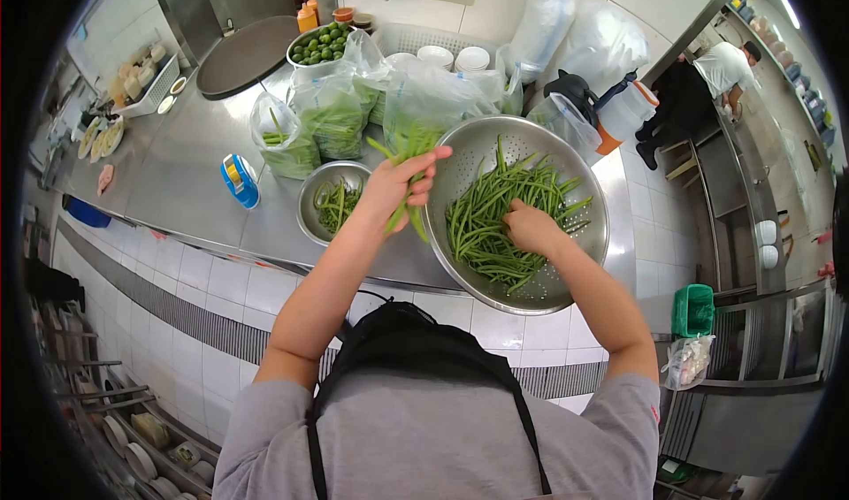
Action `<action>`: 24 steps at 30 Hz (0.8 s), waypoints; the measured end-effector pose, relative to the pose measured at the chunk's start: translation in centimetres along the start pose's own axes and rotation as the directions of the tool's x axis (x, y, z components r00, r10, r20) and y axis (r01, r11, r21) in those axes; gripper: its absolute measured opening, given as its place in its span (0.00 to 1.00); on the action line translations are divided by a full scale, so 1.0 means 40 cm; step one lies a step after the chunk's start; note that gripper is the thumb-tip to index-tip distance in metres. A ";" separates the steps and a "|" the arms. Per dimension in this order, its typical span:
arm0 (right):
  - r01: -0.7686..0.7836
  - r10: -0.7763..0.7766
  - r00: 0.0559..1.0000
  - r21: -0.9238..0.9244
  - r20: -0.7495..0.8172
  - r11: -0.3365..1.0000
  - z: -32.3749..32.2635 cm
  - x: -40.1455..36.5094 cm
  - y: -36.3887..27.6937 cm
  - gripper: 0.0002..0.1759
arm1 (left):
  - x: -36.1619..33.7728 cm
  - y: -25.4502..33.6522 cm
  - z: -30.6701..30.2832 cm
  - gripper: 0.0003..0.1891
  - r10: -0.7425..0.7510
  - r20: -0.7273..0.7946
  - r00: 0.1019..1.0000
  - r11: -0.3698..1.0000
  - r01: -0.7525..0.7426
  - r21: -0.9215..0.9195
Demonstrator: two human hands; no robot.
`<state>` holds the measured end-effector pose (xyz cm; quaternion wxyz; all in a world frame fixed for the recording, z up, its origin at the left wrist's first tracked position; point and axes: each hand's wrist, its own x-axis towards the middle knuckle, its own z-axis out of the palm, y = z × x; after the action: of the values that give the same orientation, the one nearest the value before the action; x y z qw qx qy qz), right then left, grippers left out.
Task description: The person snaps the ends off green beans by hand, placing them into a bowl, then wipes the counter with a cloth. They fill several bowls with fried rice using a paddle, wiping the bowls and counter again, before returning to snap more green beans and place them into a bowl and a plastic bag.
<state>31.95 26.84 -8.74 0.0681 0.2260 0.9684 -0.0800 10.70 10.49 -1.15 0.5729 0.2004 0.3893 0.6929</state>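
My left hand (395, 188) is closed round a small bunch of green beans (413, 147), held above the counter between a small metal bowl and a large steel colander (455, 165). In the colander lies a heap of green beans (495, 221). My right hand (531, 228) reaches into this heap, its fingertips bent down among the beans and partly hidden. The small metal bowl (307, 208), left of the colander, holds short bean pieces (337, 203).
Plastic bags of green vegetables (329, 115) stand behind the bowls, near a bowl of green limes (322, 45). A blue and white container (240, 182) sits on the left. A jug (626, 111) stands at the back right. Another person (723, 68) works farther right.
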 end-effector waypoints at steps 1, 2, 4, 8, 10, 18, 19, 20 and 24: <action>-0.025 0.030 0.993 -0.045 0.114 0.999 0.005 0.004 -0.003 0.09 | -0.008 0.004 -0.018 0.14 -0.002 0.003 1.000 1.000 0.002 0.002; 0.013 -0.008 0.994 -0.052 0.105 0.999 -0.018 -0.001 -0.014 0.08 | -0.020 0.008 -0.043 0.14 -0.026 0.022 0.999 0.994 0.028 -0.108; -0.106 0.114 0.983 -0.060 0.142 0.993 -0.071 -0.020 -0.040 0.07 | -0.041 -0.003 -0.109 0.15 -0.043 0.082 0.996 0.950 0.066 -0.304; -0.235 0.217 0.938 -0.037 -0.271 0.971 -0.173 -0.093 -0.045 0.06 | -0.106 0.000 -0.148 0.15 -0.043 -0.081 0.996 0.965 0.021 -0.260; -0.189 0.179 0.868 0.026 -0.464 0.982 -0.203 -0.126 -0.124 0.07 | -0.139 0.013 -0.149 0.15 -0.026 -0.239 0.971 0.982 -0.019 -0.187; 0.237 0.437 0.743 0.810 -0.507 0.537 -0.069 0.098 -0.620 0.06 | -0.182 0.025 -0.243 0.14 -0.020 -0.174 0.985 0.974 -0.020 -0.228; 0.300 0.395 0.735 0.786 -0.551 0.540 -0.028 0.129 -0.652 0.06 | -0.185 0.027 -0.267 0.14 -0.014 -0.174 0.985 0.973 -0.027 -0.229; 0.338 0.318 0.708 0.698 -0.630 0.631 -0.007 0.149 -0.677 0.07 | -0.188 0.030 -0.290 0.14 -0.019 -0.154 0.988 0.982 -0.010 -0.186; 0.399 0.181 0.700 0.589 -0.691 0.703 -0.014 0.156 -0.698 0.08 | -0.208 0.066 -0.369 0.12 -0.077 -0.182 0.980 0.996 0.069 -0.053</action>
<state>13.82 4.90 -5.76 -0.4035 0.1835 0.8239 -0.3532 0.52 -2.10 -6.81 0.5639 0.1078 0.4316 0.6957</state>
